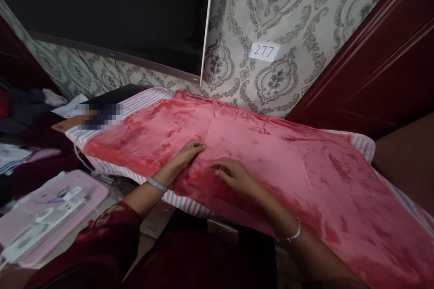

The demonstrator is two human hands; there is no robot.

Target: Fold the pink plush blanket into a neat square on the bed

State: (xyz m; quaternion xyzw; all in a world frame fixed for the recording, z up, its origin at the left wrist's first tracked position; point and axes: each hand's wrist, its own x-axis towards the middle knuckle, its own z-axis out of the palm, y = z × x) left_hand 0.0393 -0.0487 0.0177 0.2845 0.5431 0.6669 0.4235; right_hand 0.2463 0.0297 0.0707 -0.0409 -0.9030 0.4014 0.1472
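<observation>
A red plush cloth [271, 153] lies spread over a striped padded board [142, 99]. My left hand [190, 151] rests flat on the cloth near a crease in its middle, fingers stretched out and together. Just to its right, my right hand [233, 174] lies palm down on the cloth, fingers extended toward the left hand. Neither hand holds anything. Each wrist carries a bangle.
A pink stool or tray [84, 194] with a white power strip [44, 221] stands at lower left. Clothes are piled at far left [30, 113]. A dark screen [118, 9] hangs on the patterned wall, a paper label "277" [263, 51] beside it. A red wooden door [379, 67] is at right.
</observation>
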